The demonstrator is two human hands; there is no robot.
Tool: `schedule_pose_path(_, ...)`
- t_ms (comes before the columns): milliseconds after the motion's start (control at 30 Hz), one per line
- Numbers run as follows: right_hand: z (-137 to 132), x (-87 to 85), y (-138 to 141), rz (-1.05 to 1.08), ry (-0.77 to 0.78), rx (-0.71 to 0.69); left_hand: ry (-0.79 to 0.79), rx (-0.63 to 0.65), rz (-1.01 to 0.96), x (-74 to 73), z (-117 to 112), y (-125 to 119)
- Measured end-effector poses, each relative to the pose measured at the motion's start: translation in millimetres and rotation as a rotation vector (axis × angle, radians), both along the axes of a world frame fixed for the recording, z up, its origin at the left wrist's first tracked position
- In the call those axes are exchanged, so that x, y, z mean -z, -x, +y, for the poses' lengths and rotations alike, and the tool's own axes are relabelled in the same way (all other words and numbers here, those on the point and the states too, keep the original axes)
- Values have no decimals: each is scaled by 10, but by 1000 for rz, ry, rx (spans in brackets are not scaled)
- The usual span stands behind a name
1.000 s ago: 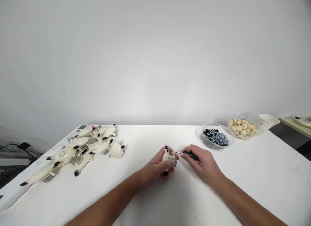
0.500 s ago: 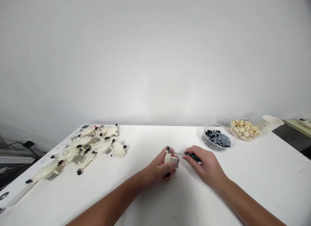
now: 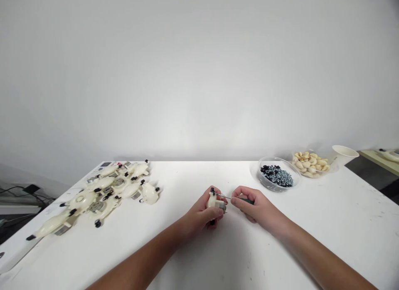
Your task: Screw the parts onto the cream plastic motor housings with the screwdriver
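My left hand [image 3: 204, 211] is closed around a small cream plastic assembly [image 3: 212, 201] with black end pieces and a grey motor-like part on its right side. My right hand [image 3: 254, 202] grips a screwdriver [image 3: 247, 200] by its dark green handle, which the fingers partly cover. Its thin metal shaft points left and reaches the upper black piece of the assembly. Whether the tip sits in a screw is too small to make out.
Several similar cream assemblies [image 3: 82, 199] lie in a group on the left of the white table [image 3: 193, 256]. At the back right stand a clear bowl of screws and black parts [image 3: 277, 176], a container of cream oval pieces [image 3: 311, 165] and a tilted paper cup [image 3: 343, 155].
My right-hand fingers have shifted on the screwdriver handle, now curled more around it. The view has moved slightly; the assembly stays in my left hand.
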State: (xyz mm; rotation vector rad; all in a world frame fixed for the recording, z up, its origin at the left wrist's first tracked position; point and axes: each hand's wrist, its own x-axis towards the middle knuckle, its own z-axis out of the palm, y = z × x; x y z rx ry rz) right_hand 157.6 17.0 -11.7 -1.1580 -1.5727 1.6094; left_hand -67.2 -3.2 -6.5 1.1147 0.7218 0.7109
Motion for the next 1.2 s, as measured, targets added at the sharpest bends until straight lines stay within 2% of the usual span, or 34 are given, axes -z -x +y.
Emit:
schedule_pose_path(167, -40, 19, 11, 59, 124, -122, -21, -19, 68, -27, 0, -13)
schedule_pose_path(267, -40, 21, 17, 77, 118, -113, -31, -3, 108, -32, 4, -5)
schedule_pose_path(433, -13, 49, 8, -69, -29, -84, 1, -5, 132, -27, 10, 16)
schedule_pose_path(767, -69, -18, -25, -362, -487, -21, 33, 8, 107, -35, 0, 13)
schedule_pose_path(1200, -91, -39, -38, -386, -616, 12, 49, -2, 92, -18, -3, 10)
